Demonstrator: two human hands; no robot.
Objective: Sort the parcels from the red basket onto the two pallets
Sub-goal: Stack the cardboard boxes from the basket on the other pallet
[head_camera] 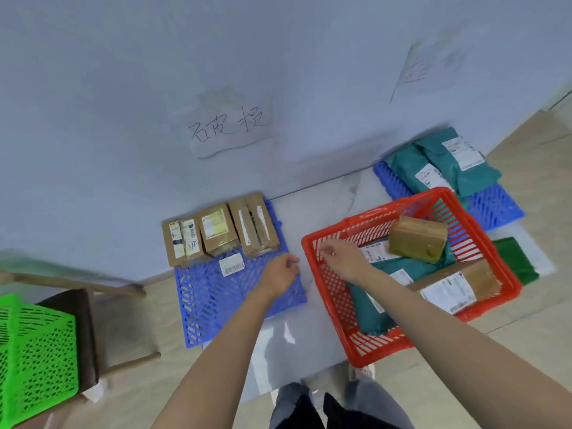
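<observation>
The red basket (328, 283) sits on the floor in front of me, holding a brown box (418, 238), a flat brown parcel (458, 286) and teal mailer bags (390, 267). The left blue pallet (210, 298) carries several brown boxes (216, 232) along its far edge and a loose white label. The right blue pallet (495, 205) holds teal mailer bags (445, 165). My left hand (280, 275) hovers over the left pallet's right edge, fingers curled, holding nothing. My right hand (340, 258) reaches over the basket's near-left rim, fingers apart, empty.
A green basket (34, 348) rests on a wooden chair (102, 305) at the left. A green bag (517, 261) lies right of the red basket. Handwritten paper signs (229, 125) hang on the wall behind each pallet. My legs and shoes show at the bottom.
</observation>
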